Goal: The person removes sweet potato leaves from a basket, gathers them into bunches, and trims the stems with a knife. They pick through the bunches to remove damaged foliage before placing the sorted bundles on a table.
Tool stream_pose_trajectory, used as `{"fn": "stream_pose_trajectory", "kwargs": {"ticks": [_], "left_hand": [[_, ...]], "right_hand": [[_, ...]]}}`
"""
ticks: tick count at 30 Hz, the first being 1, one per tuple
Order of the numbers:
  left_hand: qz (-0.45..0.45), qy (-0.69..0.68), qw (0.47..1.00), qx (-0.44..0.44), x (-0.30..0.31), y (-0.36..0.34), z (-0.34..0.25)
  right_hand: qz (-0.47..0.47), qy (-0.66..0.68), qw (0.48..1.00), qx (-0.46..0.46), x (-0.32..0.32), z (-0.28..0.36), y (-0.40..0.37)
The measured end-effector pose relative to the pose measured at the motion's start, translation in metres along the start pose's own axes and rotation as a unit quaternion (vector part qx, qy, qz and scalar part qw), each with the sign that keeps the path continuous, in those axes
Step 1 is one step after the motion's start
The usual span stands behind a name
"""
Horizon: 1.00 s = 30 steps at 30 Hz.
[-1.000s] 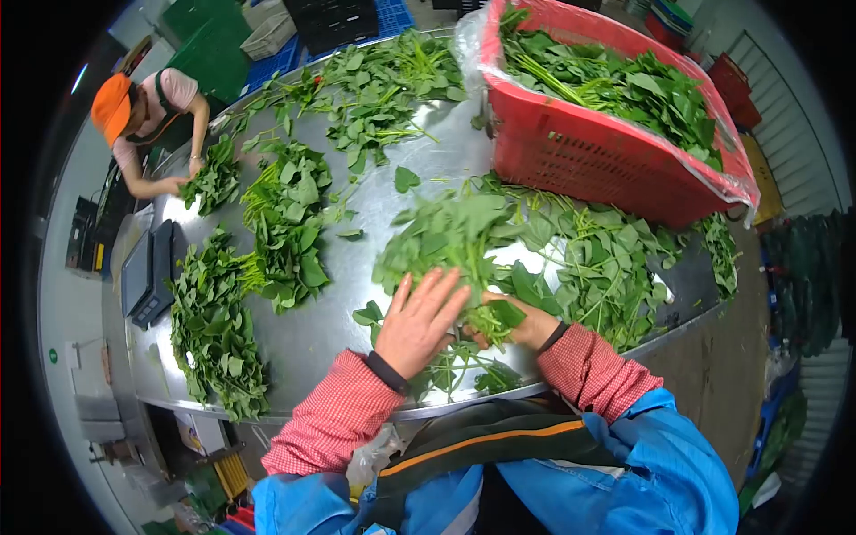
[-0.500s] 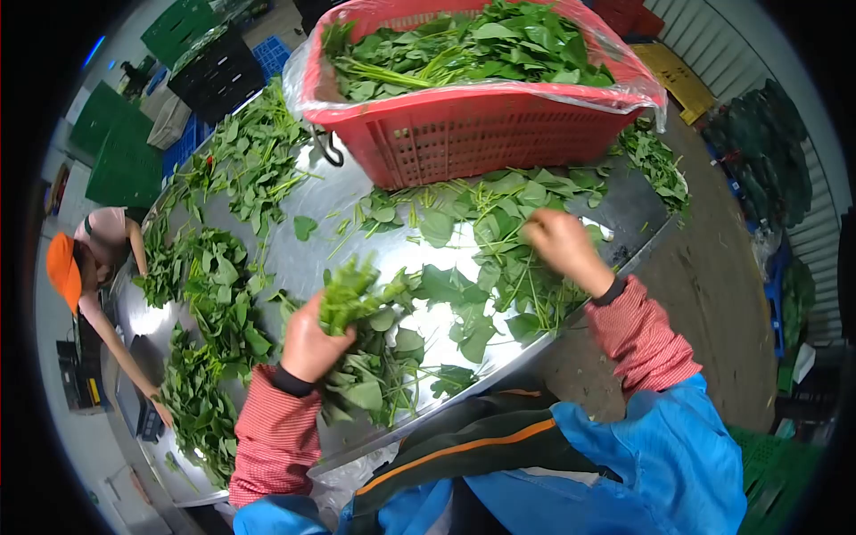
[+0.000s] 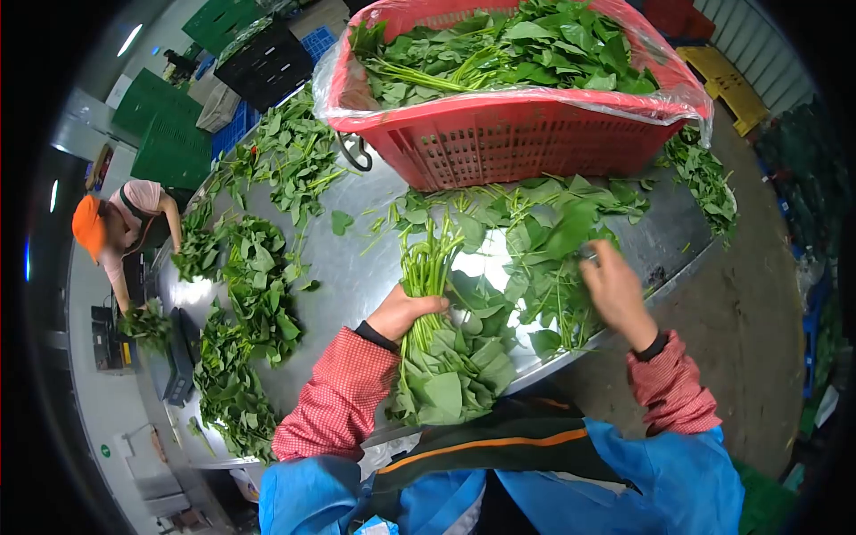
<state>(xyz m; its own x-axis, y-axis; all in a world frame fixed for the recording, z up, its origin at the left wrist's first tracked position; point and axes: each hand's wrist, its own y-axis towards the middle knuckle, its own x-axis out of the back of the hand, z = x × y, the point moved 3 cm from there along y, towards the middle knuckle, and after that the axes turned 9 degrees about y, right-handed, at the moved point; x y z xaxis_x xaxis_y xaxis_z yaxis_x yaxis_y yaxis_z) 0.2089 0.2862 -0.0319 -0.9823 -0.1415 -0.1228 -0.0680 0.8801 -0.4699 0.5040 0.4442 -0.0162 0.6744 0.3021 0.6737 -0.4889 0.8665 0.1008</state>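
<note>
My left hand (image 3: pixel 406 312) is closed around a bunch of leafy greens (image 3: pixel 450 370). The pale green stems stick up above the fist, and the broad leaves hang below it at the table's near edge. To the right, my right hand (image 3: pixel 618 294) has its fingers pinched at a leafy sprig (image 3: pixel 571 230), whose leaf is slightly blurred. A small greyish piece shows at those fingertips; I cannot make out what it is. Loose greens (image 3: pixel 557 299) lie on the metal table (image 3: pixel 334 267) beside and beneath that hand.
A red plastic-lined crate (image 3: pixel 526 143) full of greens stands at the table's far side. Heaps of greens (image 3: pixel 236 357) line the left. There a co-worker in an orange cap (image 3: pixel 89 225) holds greens over a dark scale-like device (image 3: pixel 180 361). Green crates (image 3: pixel 160 134) are stacked behind.
The bunch in my left hand has moved right and now stands stems up. My right hand has shifted right and nearer, with a leaf lifted. The co-worker now holds greens.
</note>
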Motion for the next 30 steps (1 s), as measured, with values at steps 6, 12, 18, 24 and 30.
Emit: {"fn": "stream_pose_trajectory", "kwargs": {"ticks": [6, 12, 18, 24, 30], "left_hand": [[0.020, -0.049, 0.997, 0.047, -0.014, 0.012, 0.011], [0.014, -0.059, 0.997, 0.044, -0.021, 0.008, 0.008], [0.012, -0.059, 0.996, 0.064, -0.017, 0.009, 0.019], [0.093, -0.118, 0.988, 0.029, -0.034, -0.003, -0.014], [-0.046, 0.194, 0.980, -0.012, 0.009, -0.010, -0.030]], "right_hand": [[0.052, 0.077, 0.975, 0.204, -0.054, 0.069, -0.010], [0.018, 0.051, 0.961, 0.273, -0.063, 0.090, 0.005], [0.075, -0.002, 0.941, 0.331, -0.074, 0.089, 0.011], [0.074, -0.026, 0.932, 0.354, -0.088, 0.051, 0.029], [0.012, -0.045, 0.965, 0.258, -0.067, 0.001, 0.007]]}}
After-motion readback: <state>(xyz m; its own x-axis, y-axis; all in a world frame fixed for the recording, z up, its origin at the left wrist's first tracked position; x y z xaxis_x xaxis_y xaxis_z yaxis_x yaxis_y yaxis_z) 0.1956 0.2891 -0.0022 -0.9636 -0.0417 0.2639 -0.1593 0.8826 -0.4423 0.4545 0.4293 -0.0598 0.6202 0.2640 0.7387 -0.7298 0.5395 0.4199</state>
